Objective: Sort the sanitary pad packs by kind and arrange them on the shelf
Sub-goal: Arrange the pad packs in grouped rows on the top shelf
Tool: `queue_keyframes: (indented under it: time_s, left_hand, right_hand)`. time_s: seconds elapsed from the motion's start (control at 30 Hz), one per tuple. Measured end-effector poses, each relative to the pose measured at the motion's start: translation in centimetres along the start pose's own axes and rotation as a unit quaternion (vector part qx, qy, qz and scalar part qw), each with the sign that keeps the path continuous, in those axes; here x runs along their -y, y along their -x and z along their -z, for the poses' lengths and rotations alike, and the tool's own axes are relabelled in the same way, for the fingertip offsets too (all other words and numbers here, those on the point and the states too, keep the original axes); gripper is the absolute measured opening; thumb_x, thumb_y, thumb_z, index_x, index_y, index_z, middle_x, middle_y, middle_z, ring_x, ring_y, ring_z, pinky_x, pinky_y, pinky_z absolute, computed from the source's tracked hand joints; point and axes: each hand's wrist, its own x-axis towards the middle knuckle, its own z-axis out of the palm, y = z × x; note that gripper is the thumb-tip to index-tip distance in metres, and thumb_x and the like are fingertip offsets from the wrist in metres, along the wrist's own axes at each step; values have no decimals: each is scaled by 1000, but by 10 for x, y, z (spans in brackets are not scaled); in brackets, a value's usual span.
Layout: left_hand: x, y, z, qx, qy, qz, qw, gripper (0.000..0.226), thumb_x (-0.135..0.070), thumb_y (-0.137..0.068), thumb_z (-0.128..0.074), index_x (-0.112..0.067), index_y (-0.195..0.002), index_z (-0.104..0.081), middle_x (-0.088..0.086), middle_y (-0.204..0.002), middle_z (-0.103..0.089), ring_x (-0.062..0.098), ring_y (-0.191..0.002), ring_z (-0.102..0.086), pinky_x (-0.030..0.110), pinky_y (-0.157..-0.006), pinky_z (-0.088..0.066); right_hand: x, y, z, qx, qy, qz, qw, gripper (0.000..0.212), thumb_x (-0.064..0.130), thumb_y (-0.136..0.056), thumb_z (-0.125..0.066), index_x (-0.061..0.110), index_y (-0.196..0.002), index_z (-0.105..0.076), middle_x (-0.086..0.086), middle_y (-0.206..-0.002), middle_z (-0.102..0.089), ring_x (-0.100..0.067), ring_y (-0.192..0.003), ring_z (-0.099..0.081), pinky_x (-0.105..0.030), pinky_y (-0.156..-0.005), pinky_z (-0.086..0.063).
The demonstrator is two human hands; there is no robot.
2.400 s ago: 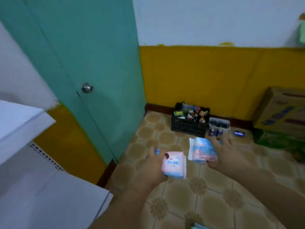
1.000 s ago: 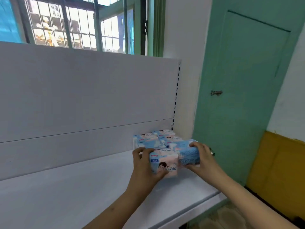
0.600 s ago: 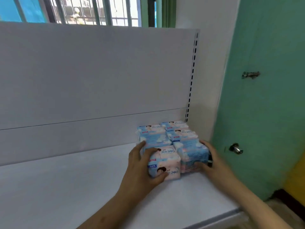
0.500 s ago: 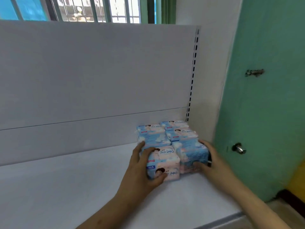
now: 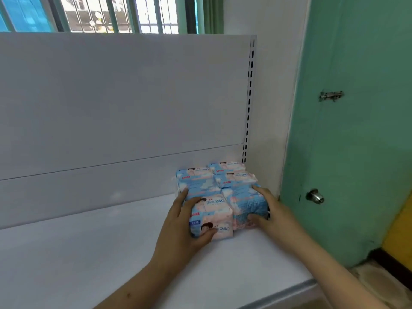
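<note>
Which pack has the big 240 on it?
The pink front pack, gripped by the left hand. The blue pack beside it, under the right hand, shows none.

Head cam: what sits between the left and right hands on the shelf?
Two front packs, touching: the pink 240 pack held by the left hand, the blue pack by the right hand. Head view.

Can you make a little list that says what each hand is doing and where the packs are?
left hand: grips the pink 240 pack, thumb on its front
right hand: grips the blue pack beside it
other packs: in rows behind, against the back panel
shelf: white, packs in its right corner
door: green, right of the shelf
</note>
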Motion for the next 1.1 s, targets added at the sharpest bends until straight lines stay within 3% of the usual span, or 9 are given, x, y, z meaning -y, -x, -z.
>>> queue_keyframes:
  time_s: [0.07,0.13,0.23,0.3,0.4,0.53,0.67,0.83,1.1]
  left_hand:
    - [-1,2,4,2,-23,3,1000,73,-68,-69,-65,-43,-134,-43,-11,-160,-23,9,-144,-31,28,-113,-33]
    - [-4,2,8,4,-89,-5,996,77,-72,-69,-60,-37,-136,-44,-1,-158,-30,22,-145,-29,39,-115,-32]
    - [-15,-1,16,12,-173,-40,984,87,-69,-70,-64,-26,-142,-45,11,-159,-29,34,-149,-18,53,-116,-28]
    - [-31,-3,23,4,-183,-71,981,89,-69,-75,-57,-22,-148,-39,10,-161,-25,30,-151,-13,47,-120,-19]
    - [-62,-1,29,-8,-116,-105,988,75,-61,-85,-44,-23,-149,-38,3,-161,-28,23,-151,-18,41,-122,-18]
    - [-105,12,19,51,-20,-136,989,67,-45,-90,-51,-28,-152,-32,-4,-162,-23,17,-149,-20,28,-118,-14]
    - [-137,29,5,114,33,-197,973,64,-42,-92,-48,-19,-150,-36,2,-155,-36,21,-140,-36,36,-113,-34]
    - [-164,94,-7,230,87,-257,934,68,-36,-90,-57,-16,-150,-34,5,-148,-43,24,-134,-42,37,-110,-38]
    - [-190,277,-12,416,124,-331,838,64,-34,-92,-56,-16,-149,-33,6,-145,-42,24,-132,-41,36,-108,-39]
  right_hand:
    - [3,4,4,-1,35,5,999,77,32,-83,-76,34,-147,-35,0,-149,-42,-20,-134,-46,-32,-111,-38]
    - [10,6,12,-1,143,-3,990,83,42,-83,-74,34,-152,-28,-2,-164,-9,-26,-147,-20,-37,-119,-20]
    - [23,12,22,31,204,-29,978,89,44,-86,-69,35,-156,-13,-2,-163,15,-30,-150,0,-39,-120,-10]
    - [30,16,28,30,189,-35,981,87,43,-89,-66,31,-157,-13,-4,-164,12,-30,-150,0,-40,-120,-9]
    - [46,22,39,-53,150,-15,987,66,34,-95,-61,22,-153,-31,-3,-164,-8,-23,-151,-12,-31,-119,-12]
    - [71,39,58,-158,150,-36,975,56,32,-98,-56,16,-149,-39,-9,-161,-23,-20,-148,-23,-22,-115,-15]
    - [93,86,74,-208,206,-80,953,59,39,-102,-46,16,-153,-31,-6,-162,-20,-19,-149,-19,-26,-117,-13]
    - [104,184,75,-248,276,-176,912,63,51,-101,-36,21,-155,-25,-3,-163,-19,-22,-150,-18,-39,-121,-17]
    - [129,402,32,-246,338,-374,828,67,57,-101,-28,22,-157,-16,-1,-164,-11,-23,-150,-12,-42,-121,-19]
